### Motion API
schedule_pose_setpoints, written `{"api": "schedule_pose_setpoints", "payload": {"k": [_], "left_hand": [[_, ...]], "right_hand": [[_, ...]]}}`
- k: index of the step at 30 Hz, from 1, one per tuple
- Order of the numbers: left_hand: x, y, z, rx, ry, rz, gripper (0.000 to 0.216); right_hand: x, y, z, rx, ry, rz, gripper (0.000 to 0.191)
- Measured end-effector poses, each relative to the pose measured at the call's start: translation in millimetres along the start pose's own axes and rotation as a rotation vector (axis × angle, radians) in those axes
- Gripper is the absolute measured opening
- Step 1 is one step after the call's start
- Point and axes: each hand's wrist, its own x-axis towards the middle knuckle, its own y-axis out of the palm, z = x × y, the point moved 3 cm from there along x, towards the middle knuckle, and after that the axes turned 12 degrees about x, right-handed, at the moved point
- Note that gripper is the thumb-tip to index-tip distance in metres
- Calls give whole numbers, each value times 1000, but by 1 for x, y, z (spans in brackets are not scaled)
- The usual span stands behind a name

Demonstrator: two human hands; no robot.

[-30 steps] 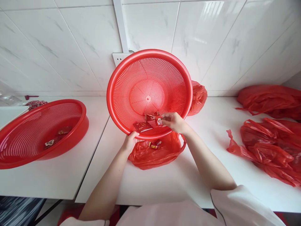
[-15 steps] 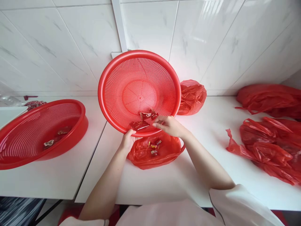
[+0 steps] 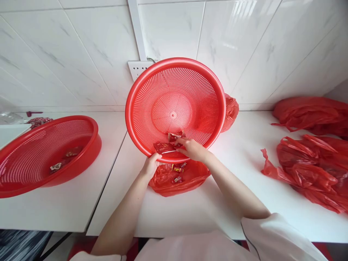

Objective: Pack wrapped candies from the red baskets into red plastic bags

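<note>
The near rim of a tilted red basket (image 3: pixel 173 105) is held in the grip of the left hand (image 3: pixel 150 165); it looks light and stiff, best taken there. Wrapped packets (image 3: pixel 163 148) low inside, probably light and slippery, would best be pinched by their edges. Whether 1 is held by the right hand (image 3: pixel 190 149) cannot be told.
</note>
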Motion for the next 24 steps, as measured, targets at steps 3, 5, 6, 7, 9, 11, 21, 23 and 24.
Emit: {"api": "schedule_pose_setpoints", "payload": {"k": [3,5,6,7,9,11,21,23,24], "left_hand": [[0,-2,2,23,-12,-3,35],[0,-3,2,30,-6,-12,33],[0,-4,2,29,-3,-18,31],[0,-4,2,27,-2,-23,30],[0,-4,1,18,-3,-27,29],[1,-4,0,11,2,-29,30],[0,0,-2,-24,-14,-26,36],[0,2,-2,-14,-4,-22,36],[-1,3,-2,-10,-3,-21,36]], "right_hand": [[2,-1,-3,66,-32,-22,9],[3,-3,-7,127,5,-76,7],[4,-5,-9,181,41,-110,8],[4,-6,-12,251,80,-136,12],[3,-8,-15,419,147,-137,19],[2,-10,-15,573,181,-87,27],[-9,-21,17,318,94,172,36],[-7,-19,19,218,39,91,36],[-6,-16,19,166,2,35,31]]}}
